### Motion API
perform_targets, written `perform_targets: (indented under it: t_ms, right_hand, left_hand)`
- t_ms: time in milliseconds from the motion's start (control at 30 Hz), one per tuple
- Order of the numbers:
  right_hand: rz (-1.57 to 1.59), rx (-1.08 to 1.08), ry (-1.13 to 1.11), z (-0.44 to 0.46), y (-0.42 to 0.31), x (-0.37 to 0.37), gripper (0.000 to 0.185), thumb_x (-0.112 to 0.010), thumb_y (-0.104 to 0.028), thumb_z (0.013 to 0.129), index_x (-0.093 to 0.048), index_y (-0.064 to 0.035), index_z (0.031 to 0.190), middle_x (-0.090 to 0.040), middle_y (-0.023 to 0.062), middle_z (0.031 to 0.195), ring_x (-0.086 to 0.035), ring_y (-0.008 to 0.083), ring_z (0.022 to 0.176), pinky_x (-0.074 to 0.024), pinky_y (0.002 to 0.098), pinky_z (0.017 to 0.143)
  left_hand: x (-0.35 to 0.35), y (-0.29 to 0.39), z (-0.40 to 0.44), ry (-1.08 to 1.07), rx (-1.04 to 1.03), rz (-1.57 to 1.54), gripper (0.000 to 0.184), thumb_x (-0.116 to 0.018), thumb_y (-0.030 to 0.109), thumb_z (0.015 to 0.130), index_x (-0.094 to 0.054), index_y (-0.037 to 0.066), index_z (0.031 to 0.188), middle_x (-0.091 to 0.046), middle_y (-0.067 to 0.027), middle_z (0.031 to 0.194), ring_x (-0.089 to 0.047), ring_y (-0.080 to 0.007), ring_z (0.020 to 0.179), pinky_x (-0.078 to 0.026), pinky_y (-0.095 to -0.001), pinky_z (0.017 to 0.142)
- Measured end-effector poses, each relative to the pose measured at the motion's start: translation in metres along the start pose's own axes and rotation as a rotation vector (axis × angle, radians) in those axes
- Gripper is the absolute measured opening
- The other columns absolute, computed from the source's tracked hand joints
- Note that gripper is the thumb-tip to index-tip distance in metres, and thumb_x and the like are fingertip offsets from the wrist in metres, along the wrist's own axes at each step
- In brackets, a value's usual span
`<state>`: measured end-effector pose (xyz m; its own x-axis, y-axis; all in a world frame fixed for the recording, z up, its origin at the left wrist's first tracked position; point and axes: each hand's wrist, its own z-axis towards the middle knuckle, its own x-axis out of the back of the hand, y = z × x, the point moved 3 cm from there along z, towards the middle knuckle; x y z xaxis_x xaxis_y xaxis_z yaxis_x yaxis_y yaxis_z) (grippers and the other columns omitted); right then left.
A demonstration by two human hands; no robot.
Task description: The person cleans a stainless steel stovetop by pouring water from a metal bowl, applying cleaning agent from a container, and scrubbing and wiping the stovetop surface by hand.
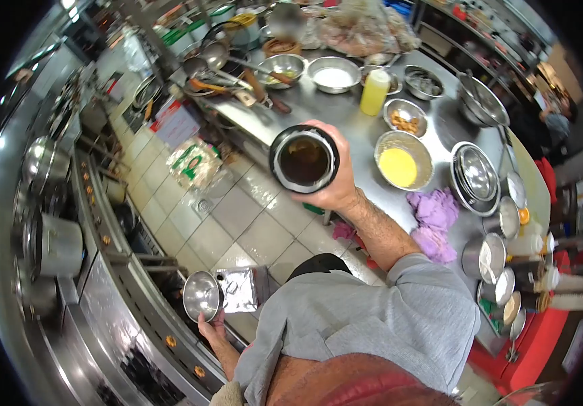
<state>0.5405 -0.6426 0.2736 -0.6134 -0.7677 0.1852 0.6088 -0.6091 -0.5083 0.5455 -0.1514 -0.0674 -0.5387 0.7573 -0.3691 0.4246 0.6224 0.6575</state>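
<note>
My right hand is raised in front of me, its fingers wrapped round a black-rimmed jar. Dark brown liquid shows inside the jar, seen from above. Low on the left, my left hand grips the edge of a metal bowl; no contents show in the bowl. Beyond my right hand, on the steel table, stand a bowl of yellow liquid, a small bowl with orange-brown pieces and a yellow squeeze bottle.
Purple cloths hang at the table's near edge beside nested metal bowls. On the left runs a stove with a large pot. A white bag lies on the tiled floor. Another person is at far right.
</note>
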Motion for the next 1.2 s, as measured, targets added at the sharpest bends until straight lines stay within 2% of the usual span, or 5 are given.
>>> perform_targets:
  t_ms: [100, 400, 433, 567, 1200]
  right_hand:
    - [0.039, 0.271, -0.03, 0.027, -0.038, 0.019, 0.098, -0.088, -0.02, 0.051, -0.032, -0.0018, 0.13, -0.049, 0.0203, 0.118, -0.05, 0.034, 0.11, -0.0404, 0.0429, 0.094]
    - [-0.33, 0.35, -0.184, 0.065, -0.125, 0.079, 0.088, -0.083, -0.02, 0.057, -0.033, -0.0009, 0.127, -0.051, 0.0216, 0.115, -0.052, 0.0339, 0.105, -0.0423, 0.043, 0.091]
    - [-0.364, 0.352, -0.191, 0.069, -0.133, 0.084, 0.087, -0.083, -0.02, 0.058, -0.033, -0.0009, 0.126, -0.051, 0.0216, 0.114, -0.053, 0.0339, 0.105, -0.0424, 0.043, 0.091]
    - [-0.458, 0.352, -0.224, 0.075, -0.163, 0.087, 0.083, -0.081, -0.02, 0.059, -0.034, -0.0012, 0.124, -0.052, 0.0215, 0.113, -0.053, 0.0337, 0.104, -0.0428, 0.0428, 0.09]
    - [-0.594, 0.507, -0.266, 0.102, -0.243, 0.086, 0.063, -0.073, -0.019, 0.066, -0.04, -0.0027, 0.116, -0.055, 0.0209, 0.108, -0.056, 0.0327, 0.098, -0.0446, 0.0422, 0.087]
  left_hand:
    - [-0.038, -0.007, 0.029, -0.105, 0.054, 0.047, 0.045, -0.047, 0.022, 0.087, -0.04, -0.001, 0.125, -0.055, -0.0221, 0.114, -0.061, -0.0391, 0.092, -0.052, -0.056, 0.079]
    - [-0.126, -0.036, 0.053, -0.239, 0.173, 0.124, 0.047, -0.048, 0.023, 0.087, -0.04, 0.0, 0.127, -0.049, -0.0199, 0.121, -0.053, -0.0372, 0.105, -0.047, -0.0559, 0.087]
    - [-0.135, -0.035, 0.042, -0.398, 0.139, 0.14, 0.049, -0.049, 0.023, 0.086, -0.038, 0.0, 0.128, -0.047, -0.0194, 0.123, -0.052, -0.0373, 0.105, -0.046, -0.0559, 0.087]
    - [-0.105, -0.07, 0.116, -0.39, 0.305, 0.133, 0.05, -0.05, 0.023, 0.085, -0.037, 0.0, 0.128, -0.047, -0.0201, 0.122, -0.052, -0.038, 0.102, -0.046, -0.0562, 0.087]
    - [-0.072, -0.075, 0.118, -0.239, 0.308, 0.09, 0.047, -0.05, 0.021, 0.085, -0.037, -0.001, 0.125, -0.047, -0.0174, 0.117, -0.054, -0.0374, 0.093, -0.049, -0.055, 0.082]
